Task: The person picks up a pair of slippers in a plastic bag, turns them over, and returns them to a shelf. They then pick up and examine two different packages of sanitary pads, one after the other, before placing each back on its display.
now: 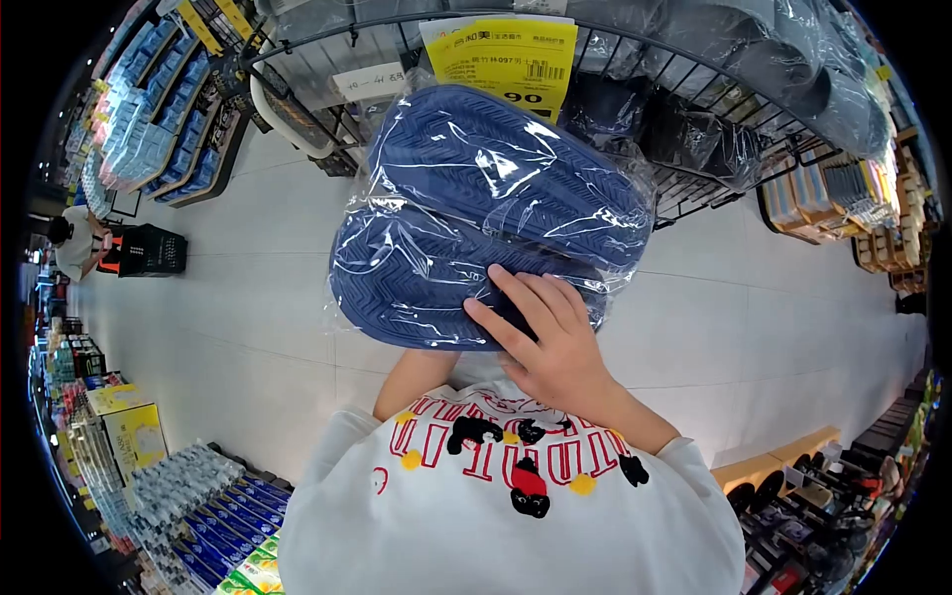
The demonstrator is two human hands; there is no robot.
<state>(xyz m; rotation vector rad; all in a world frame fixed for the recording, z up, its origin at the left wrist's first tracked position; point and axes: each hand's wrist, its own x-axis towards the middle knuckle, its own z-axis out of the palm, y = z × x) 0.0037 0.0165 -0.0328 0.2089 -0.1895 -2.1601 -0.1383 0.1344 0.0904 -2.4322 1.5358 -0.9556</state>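
Note:
A pair of dark blue slippers (496, 164), wrapped in clear crinkled plastic, is in front of my chest with the zigzag-patterned soles facing up. The two lie side by side in one pack. My right hand (555, 342) rests on the sole of the nearer slipper, its fingers spread and touching the plastic. My left forearm (416, 382) reaches under the pack, so my left hand and its fingers are hidden beneath the slippers. Just beyond the pack, a yellow price sign (496, 59) showing "90" hangs on a black wire rack (674, 188).
More plastic-wrapped dark slippers (694, 129) fill the rack ahead. Stocked shelves (164, 119) stand at the far left, where a person (74, 243) is beside a black cart (154, 250). Blue boxed goods (233, 511) are at lower left. Pale floor tiles (744, 317) lie below.

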